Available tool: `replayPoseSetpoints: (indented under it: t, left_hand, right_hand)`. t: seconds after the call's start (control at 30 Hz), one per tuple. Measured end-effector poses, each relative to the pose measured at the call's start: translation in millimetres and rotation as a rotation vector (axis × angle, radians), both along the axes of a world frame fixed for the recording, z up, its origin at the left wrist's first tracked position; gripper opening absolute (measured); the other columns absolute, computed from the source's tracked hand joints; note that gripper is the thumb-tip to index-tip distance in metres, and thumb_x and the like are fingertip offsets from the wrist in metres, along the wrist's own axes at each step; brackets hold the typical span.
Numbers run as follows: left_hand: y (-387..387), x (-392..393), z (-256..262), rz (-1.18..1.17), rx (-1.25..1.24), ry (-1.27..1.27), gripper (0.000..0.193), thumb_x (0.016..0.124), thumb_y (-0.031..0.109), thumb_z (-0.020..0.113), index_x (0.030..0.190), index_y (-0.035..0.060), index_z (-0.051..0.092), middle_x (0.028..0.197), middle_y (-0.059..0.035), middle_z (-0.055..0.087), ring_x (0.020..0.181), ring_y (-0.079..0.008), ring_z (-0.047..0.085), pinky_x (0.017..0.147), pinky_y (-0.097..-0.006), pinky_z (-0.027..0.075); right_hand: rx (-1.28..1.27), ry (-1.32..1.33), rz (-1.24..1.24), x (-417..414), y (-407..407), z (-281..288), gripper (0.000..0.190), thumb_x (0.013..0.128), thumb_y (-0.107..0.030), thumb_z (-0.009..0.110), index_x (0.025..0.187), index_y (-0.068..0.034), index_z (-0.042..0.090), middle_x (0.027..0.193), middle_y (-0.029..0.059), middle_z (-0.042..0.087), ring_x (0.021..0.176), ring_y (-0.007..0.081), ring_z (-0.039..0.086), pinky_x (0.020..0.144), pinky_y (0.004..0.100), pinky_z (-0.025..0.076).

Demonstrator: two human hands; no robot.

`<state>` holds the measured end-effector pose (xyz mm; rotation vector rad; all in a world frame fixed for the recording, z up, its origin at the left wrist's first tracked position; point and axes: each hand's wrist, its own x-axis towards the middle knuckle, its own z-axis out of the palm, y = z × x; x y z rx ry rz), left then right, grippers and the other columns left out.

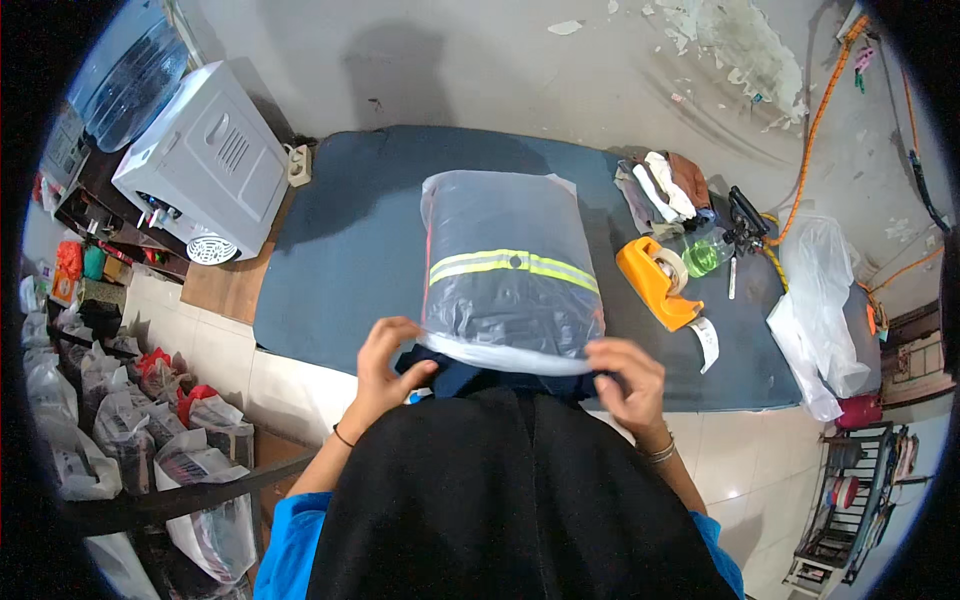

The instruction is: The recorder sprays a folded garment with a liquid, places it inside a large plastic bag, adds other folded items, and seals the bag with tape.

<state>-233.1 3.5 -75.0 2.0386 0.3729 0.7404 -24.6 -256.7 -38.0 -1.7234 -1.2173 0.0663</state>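
A frosted clear plastic bag [510, 217] lies flat before me, holding a folded dark garment with a yellow-and-silver reflective strip [480, 264]. The bag's near edge [502, 356] forms a whitish band, and dark navy fabric [469, 381] shows below it. At the near left corner is my left hand [390, 367], its thumb and fingers apart and the fingertips beside the plastic. My right hand [628, 382] has its fingers on the near right corner of the bag, pinching the plastic edge; part of that grip is hidden.
The bag rests on a blue-grey padded surface [337, 300]. To the right are an orange tape dispenser [649, 281], a green-tinted bottle [705, 255], folded clothes [660, 191] and loose plastic bags [817, 300]. A white water dispenser [217, 157] and several packed bags [127, 427] stand left.
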Motion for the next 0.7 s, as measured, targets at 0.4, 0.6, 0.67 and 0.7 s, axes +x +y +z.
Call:
replayPoseSetpoints:
  t: [0.4,0.6,0.67,0.7]
  left_hand:
    - [-6.7,2.3,-54.6,0.255,0.037,0.093,0.025,0.061,0.0,0.065,0.066,-0.0001,0.041,0.066,-0.0142,0.046,0.061,-0.027,0.05,0.058,-0.0298,0.04]
    - [-30.8,0.8,-58.0,0.438,0.191,0.02,0.019,0.058,-0.004,0.063,0.067,0.0001,0.046,0.067,-0.0147,0.048,0.067,-0.0322,0.054,0.081,-0.0362,0.048]
    - [-29.3,3.2,-53.9,0.405,0.221,-0.073,0.016,0.065,0.001,0.062,0.071,-0.0012,0.047,0.069,-0.0137,0.05,0.065,-0.0276,0.054,0.08,-0.0374,0.049]
    - [-27.7,4.6,-51.1,0.349,0.274,-0.093,0.015,0.071,0.007,0.06,0.076,-0.0025,0.049,0.07,-0.0128,0.051,0.063,-0.0229,0.054,0.078,-0.0385,0.05]
  right_hand:
    - [-0.22,-0.101,-0.074,19.5,-13.5,-70.3,0.015,0.061,0.003,0.061,0.07,0.001,0.049,0.069,0.015,0.052,0.066,0.0333,0.055,0.057,0.0358,0.044]
    - [-0.22,-0.056,-0.258,-18.1,-35.0,-112.2,0.021,0.062,0.0,0.063,0.075,-0.005,0.047,0.072,0.0111,0.055,0.061,0.0275,0.058,0.052,0.0322,0.045]
    - [-0.165,0.003,-0.328,-16.3,-34.1,-119.1,0.022,0.063,0.001,0.063,0.074,-0.005,0.045,0.072,0.0109,0.055,0.06,0.0269,0.059,0.051,0.032,0.045]
    - [-0.152,-0.011,-0.355,-13.0,-32.3,-119.8,0.02,0.066,-0.001,0.063,0.073,-0.004,0.044,0.072,0.0114,0.055,0.058,0.0272,0.058,0.05,0.0318,0.044]
